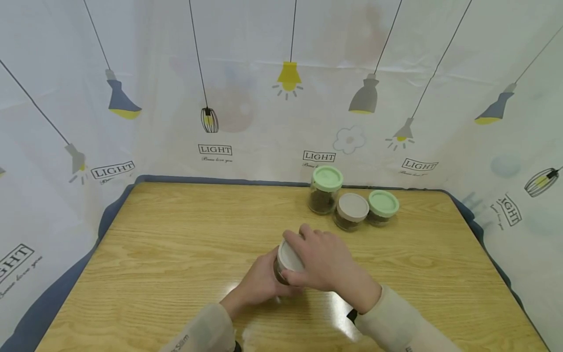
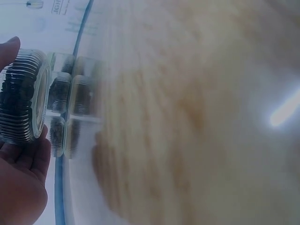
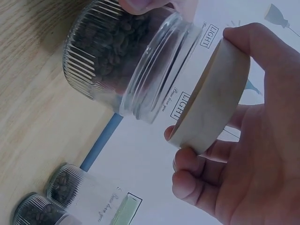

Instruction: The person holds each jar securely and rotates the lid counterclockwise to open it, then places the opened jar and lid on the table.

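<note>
Over the table's near middle, my left hand (image 1: pixel 256 282) grips a ribbed glass jar (image 3: pixel 110 54) holding dark coffee beans. In the left wrist view the jar (image 2: pixel 19 96) shows its ribbed side and base, with the thumb above and fingers beneath. A pale grey-beige round lid (image 3: pixel 216 93) is pinched between the thumb and fingers of my right hand (image 3: pixel 262 140). A gap separates the lid from the jar's threaded mouth in the right wrist view, and both are tilted there. From the head view, my right hand (image 1: pixel 323 259) covers part of the lid.
Toward the table's back right stand a taller green-lidded jar (image 1: pixel 327 189), a beige-lidded jar (image 1: pixel 352 210) and a short green-lidded jar (image 1: pixel 382 208), with dark contents. Behind the wooden table (image 1: pixel 184 225) hangs a white curtain (image 1: pixel 255 49) printed with lamps.
</note>
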`<state>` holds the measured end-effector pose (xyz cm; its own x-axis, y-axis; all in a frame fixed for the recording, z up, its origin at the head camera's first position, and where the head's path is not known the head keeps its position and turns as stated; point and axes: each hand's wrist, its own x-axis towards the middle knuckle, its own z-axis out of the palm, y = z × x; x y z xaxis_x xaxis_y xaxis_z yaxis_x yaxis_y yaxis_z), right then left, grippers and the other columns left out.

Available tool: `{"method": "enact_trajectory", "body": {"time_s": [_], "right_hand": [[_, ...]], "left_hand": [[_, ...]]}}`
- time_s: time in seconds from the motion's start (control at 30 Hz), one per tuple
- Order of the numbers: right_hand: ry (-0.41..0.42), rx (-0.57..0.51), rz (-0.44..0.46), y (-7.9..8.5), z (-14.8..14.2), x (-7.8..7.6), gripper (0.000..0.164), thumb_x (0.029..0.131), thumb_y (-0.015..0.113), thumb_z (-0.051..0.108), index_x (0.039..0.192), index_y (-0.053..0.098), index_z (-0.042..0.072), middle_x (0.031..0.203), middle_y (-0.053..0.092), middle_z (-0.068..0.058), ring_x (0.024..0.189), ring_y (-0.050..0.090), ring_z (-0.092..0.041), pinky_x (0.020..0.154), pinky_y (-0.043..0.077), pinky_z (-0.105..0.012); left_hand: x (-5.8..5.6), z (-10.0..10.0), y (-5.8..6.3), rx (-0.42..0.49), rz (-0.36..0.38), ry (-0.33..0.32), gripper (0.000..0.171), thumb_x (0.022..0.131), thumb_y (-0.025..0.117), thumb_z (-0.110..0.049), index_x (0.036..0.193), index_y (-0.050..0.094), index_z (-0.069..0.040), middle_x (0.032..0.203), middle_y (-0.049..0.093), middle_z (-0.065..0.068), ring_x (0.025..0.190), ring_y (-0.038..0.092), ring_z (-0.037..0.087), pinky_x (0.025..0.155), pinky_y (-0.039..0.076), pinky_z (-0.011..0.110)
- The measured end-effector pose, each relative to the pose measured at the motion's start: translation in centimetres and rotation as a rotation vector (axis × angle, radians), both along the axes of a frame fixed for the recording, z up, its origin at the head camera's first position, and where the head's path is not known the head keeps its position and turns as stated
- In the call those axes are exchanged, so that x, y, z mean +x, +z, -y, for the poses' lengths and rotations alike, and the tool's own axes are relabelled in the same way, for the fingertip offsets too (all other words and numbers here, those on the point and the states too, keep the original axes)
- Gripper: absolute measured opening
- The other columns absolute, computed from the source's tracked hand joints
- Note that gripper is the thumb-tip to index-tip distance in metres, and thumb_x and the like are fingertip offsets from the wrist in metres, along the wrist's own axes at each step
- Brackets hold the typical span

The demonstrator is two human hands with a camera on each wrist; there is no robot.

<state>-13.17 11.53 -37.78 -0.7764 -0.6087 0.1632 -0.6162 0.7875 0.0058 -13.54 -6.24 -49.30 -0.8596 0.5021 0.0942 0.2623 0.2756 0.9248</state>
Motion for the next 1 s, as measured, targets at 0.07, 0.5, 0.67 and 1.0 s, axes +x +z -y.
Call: {"method": "enact_trajectory", "body": {"time_s": [0.07, 0.5, 0.67, 1.0], "right_hand": [[0.0, -0.001, 0.007, 0.2, -0.1, 0.0, 0.057, 0.076, 0.061, 0.06, 0.116, 0.053, 0.019, 0.091, 0.053, -0.005, 0.064, 0.054, -0.019, 0.049, 0.044, -0.031], [-0.045, -0.056, 0.094, 0.9, -0.8, 0.2, 0.066, 0.082, 0.054, 0.062, 0.131, 0.049, 0.019, 0.1, 0.056, -0.007, 0.071, 0.056, -0.02, 0.055, 0.045, -0.033], [-0.046, -0.069, 0.097, 1.0, -0.9, 0.3, 0.064, 0.08, 0.055, 0.062, 0.128, 0.049, 0.02, 0.096, 0.054, -0.005, 0.066, 0.052, -0.017, 0.053, 0.042, -0.031], [-0.038, -0.03, 0.119, 0.3, -1.2, 0.2, 0.064, 0.083, 0.053, 0.063, 0.129, 0.051, 0.02, 0.098, 0.057, -0.006, 0.065, 0.054, -0.018, 0.053, 0.042, -0.031]], "left_hand": [[-0.1, 0.0, 0.0, -0.006, 0.007, 0.004, 0.082, 0.069, 0.085, -0.039, 0.137, 0.04, -0.031, 0.122, 0.058, -0.006, 0.107, 0.057, 0.013, 0.091, 0.049, 0.04], [-0.9, 1.5, 0.2, -0.116, -0.02, 0.094, 0.093, 0.063, 0.082, -0.059, 0.141, 0.037, -0.034, 0.127, 0.055, -0.011, 0.112, 0.054, 0.01, 0.095, 0.047, 0.039], [-1.2, 2.4, 0.0, -0.066, -0.025, 0.115, 0.089, 0.065, 0.085, -0.048, 0.139, 0.04, -0.031, 0.13, 0.054, -0.01, 0.115, 0.052, 0.011, 0.101, 0.043, 0.044], [-1.7, 3.8, 0.7, -0.094, 0.002, 0.203, 0.092, 0.059, 0.088, -0.047, 0.137, 0.043, -0.029, 0.125, 0.058, -0.009, 0.112, 0.054, 0.009, 0.102, 0.043, 0.042]]}}
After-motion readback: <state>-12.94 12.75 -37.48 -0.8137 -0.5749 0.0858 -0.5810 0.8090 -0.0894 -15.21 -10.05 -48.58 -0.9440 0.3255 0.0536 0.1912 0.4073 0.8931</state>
